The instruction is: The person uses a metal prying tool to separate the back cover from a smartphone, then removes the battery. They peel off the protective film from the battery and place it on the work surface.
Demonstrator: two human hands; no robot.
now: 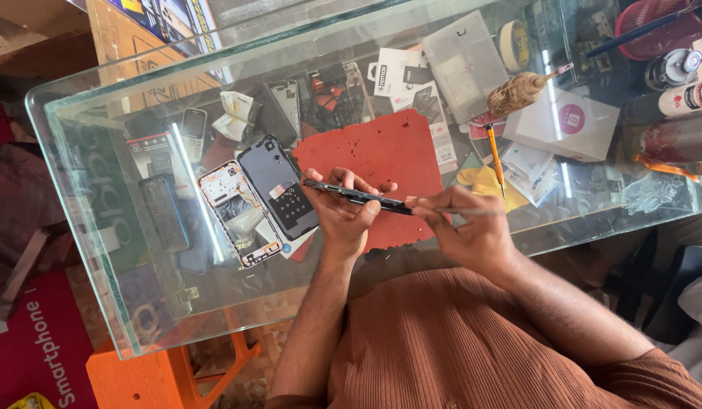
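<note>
A phone lies in parts on the thick clear glass counter: a dark rectangular back cover rests flat, inner side up, and just beside it on its left sits a pale inner frame with bare metal and circuit parts showing, so the opening-up looks already done, while the piece in hand seems only partly worked and nothing is yet put back together. That piece, a thin black phone panel seen edge-on, is held above the near part of a red perforated work mat, clear of the glass. The left hand comes up from below with the wrist straight, its fingers curled closed round the left end of the panel, thumb on the near side and fingertips wrapped over the far edge. The right hand reaches in from the right with the forearm angled across the body, its fingers pinched narrow on a slim grey metal tool whose tip meets the panel's right end; whether the tip is under an edge I cannot tell. An orange-handled screwdriver lies further back on the counter near a white cardboard box, both well apart from the hands.
</note>
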